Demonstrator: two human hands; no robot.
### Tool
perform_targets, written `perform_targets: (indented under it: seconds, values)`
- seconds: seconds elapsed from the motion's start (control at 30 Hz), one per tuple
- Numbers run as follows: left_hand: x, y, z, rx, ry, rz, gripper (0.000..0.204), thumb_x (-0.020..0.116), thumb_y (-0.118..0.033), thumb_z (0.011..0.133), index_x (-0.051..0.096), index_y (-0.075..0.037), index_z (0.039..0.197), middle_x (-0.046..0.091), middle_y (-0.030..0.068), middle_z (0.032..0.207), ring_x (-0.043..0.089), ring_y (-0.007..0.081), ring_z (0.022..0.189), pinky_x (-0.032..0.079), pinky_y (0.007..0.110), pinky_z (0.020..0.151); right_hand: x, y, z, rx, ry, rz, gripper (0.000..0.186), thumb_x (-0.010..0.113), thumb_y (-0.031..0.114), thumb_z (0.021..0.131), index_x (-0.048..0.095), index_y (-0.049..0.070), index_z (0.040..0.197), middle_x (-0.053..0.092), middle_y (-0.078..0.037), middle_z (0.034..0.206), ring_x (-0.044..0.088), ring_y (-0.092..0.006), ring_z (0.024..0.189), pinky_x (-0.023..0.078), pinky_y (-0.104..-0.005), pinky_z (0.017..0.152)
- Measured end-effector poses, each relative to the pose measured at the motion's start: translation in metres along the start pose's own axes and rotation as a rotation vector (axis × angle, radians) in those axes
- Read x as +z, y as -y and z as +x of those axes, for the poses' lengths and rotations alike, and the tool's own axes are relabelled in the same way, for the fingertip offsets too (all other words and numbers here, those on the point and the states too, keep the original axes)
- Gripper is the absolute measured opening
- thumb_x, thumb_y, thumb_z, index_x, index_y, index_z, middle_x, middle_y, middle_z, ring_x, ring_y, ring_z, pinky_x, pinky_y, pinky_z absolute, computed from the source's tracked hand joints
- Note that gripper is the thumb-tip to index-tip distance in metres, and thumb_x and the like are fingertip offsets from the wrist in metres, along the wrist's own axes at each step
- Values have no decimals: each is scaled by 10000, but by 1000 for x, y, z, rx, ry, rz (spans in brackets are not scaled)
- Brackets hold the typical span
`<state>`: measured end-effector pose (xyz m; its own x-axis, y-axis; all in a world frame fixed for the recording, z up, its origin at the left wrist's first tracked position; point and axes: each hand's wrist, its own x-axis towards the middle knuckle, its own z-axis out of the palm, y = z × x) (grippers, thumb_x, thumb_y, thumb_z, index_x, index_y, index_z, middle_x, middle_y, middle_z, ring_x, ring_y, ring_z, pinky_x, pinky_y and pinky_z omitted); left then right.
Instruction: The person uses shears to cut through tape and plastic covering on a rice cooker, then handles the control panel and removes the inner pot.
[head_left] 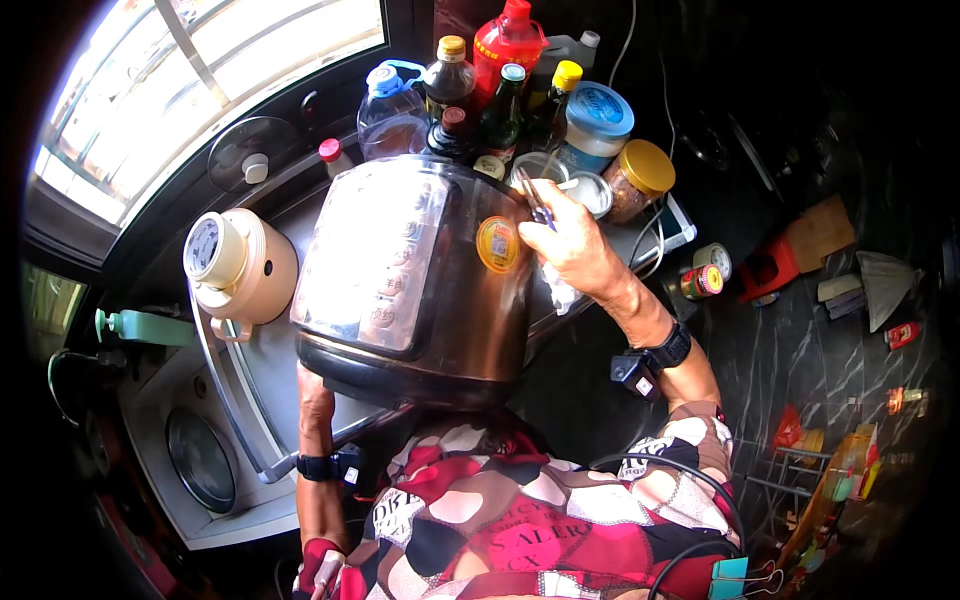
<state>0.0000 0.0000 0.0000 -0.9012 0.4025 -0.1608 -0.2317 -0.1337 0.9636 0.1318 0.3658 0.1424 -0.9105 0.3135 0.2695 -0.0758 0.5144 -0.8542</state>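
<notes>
A large black and steel electric pressure cooker (460,290) is tilted in front of my body, its pale control panel (380,265) facing up. At the cooker's right side, my right hand (568,235) is closed around a slim dark tool (535,200), whose kind I cannot make out. A crumpled white cloth or tissue (560,292) shows just below that hand. My left forearm (317,415) reaches under the cooker's lower left edge. The cooker hides the left hand and its fingers, so its grip cannot be seen.
Behind the cooker stand several bottles, a red jug (505,50), a blue-lidded tub (598,120) and a gold-lidded jar (640,175). A cream vacuum flask (245,265) and a green pump bottle (150,328) are left. A sink (165,500) holds a round pan (200,455).
</notes>
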Motion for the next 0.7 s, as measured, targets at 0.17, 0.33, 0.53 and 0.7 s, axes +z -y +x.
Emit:
perform_targets:
  seconds: [0.17,0.33,0.53,0.7]
  values:
    - [18,-3,11,8,51,34,227,703,-123,845,668,17,1021,672,14,939,581,97,811,491,262,740,-25,2,-15,-4,-65,-20,271,525,-12,842,519,-56,1109,581,-181,1020,594,-265,966,472,-344,848]
    - [40,8,17,35,80,45,197,705,-96,827,675,19,983,672,8,901,581,97,781,487,259,703,-35,8,-30,50,-38,-19,389,523,-6,842,491,-42,1228,601,-152,1084,589,-204,1023,462,-326,909]
    - [32,16,13,68,65,82,266,668,-161,860,650,27,1047,670,26,942,589,117,823,491,276,742,-35,-3,-21,46,9,50,413,522,-10,841,470,-68,1247,592,-213,1142,577,-271,1114,443,-343,971]
    - [53,-32,-46,131,-116,214,414,624,-160,897,512,20,1253,638,57,1068,593,129,923,487,269,796,-46,-19,-16,57,166,77,438,523,47,852,458,-103,1259,565,-285,1226,547,-359,1199,425,-378,1016]
